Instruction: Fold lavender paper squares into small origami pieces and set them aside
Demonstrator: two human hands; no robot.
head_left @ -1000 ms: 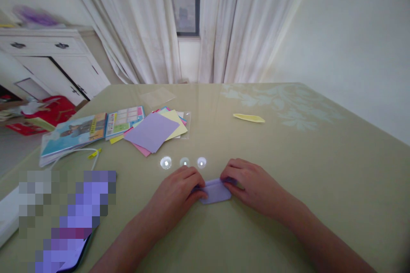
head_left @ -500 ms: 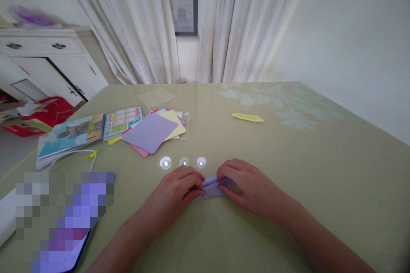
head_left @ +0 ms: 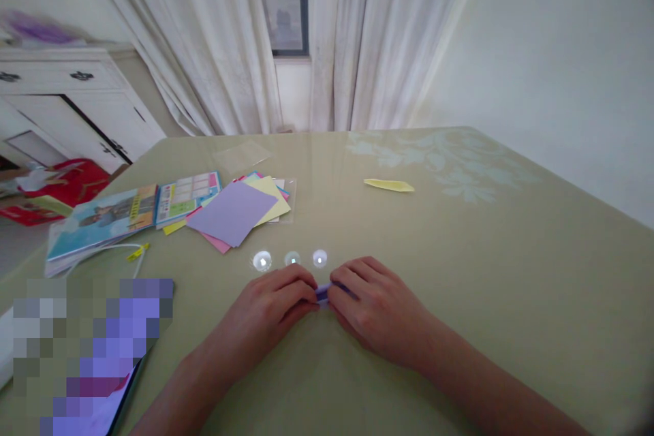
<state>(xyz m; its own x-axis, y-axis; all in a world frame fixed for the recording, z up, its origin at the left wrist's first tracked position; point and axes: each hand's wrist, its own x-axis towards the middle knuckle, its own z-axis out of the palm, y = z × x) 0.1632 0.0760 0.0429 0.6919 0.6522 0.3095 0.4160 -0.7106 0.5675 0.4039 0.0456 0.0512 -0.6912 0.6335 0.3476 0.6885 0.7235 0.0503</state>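
Observation:
A small folded strip of purple paper (head_left: 323, 294) lies low over the table between my two hands, mostly covered by the fingers. My left hand (head_left: 280, 300) pinches its left end, with fingers curled over the top and the thumb at the near side. At the other end my right hand (head_left: 372, 303) grips the paper the same way, the fingertips close to those of the left. Only a short piece with a dark gap along its middle shows between the hands. Farther off to the right lies a folded yellow paper piece (head_left: 389, 185).
Loose coloured paper sheets (head_left: 232, 212), purple on top, lie at the left beside an open booklet (head_left: 110, 216). A clear plastic sleeve (head_left: 242, 157) rests behind them. At the near left are a pixelated phone (head_left: 122, 354) and a white cable (head_left: 115, 246). Light reflections (head_left: 262, 260) dot the tabletop.
My hands have drawn closer together along the purple paper, the right one moving left, and less of the paper shows. The view has shifted slightly.

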